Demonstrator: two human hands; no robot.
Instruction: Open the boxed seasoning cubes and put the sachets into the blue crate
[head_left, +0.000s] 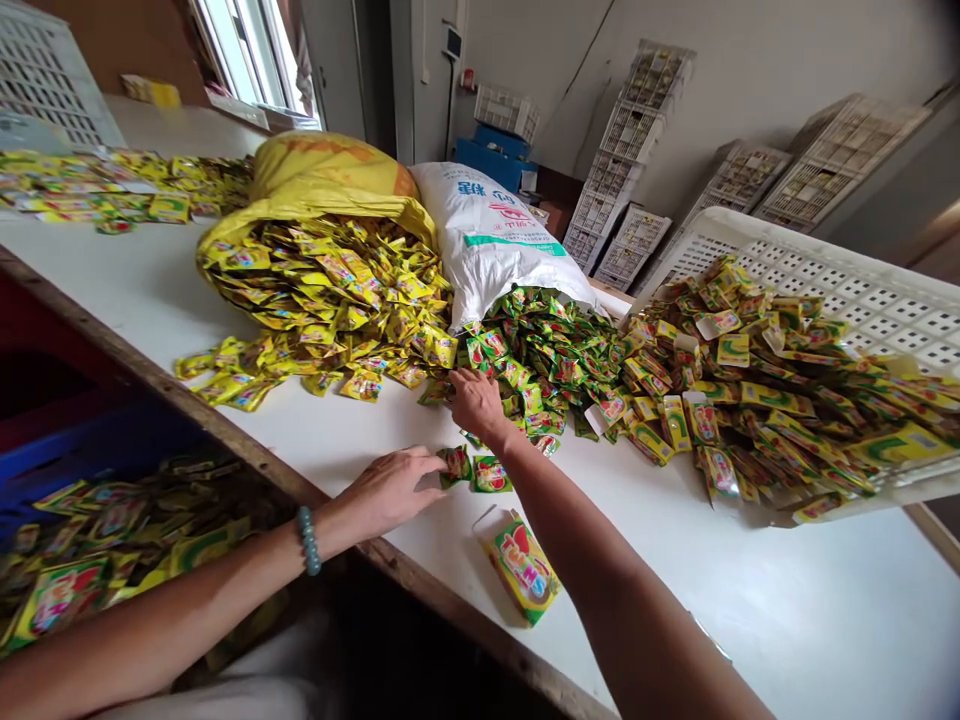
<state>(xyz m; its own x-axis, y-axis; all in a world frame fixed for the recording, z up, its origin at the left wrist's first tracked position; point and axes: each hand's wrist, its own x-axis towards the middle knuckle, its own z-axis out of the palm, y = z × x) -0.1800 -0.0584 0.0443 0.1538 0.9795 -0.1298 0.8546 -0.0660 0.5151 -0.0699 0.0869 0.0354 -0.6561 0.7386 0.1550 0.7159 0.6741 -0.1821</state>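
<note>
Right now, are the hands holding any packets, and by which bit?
I can't tell. The left hand is at the left edge of a green packet; the right hand is at the packet pile, any grip hidden.

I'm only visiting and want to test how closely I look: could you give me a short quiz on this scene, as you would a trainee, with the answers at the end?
1. Multiple choice: Which wrist wears the beaded bracelet?
A) right
B) left
C) both

2. Fill in the blank: The packets spilling from the white sack are mostly ____ in colour.

3. True or false: The right hand is nearer the white sack than the left hand is.

Key: 1. B; 2. green; 3. true.
</note>
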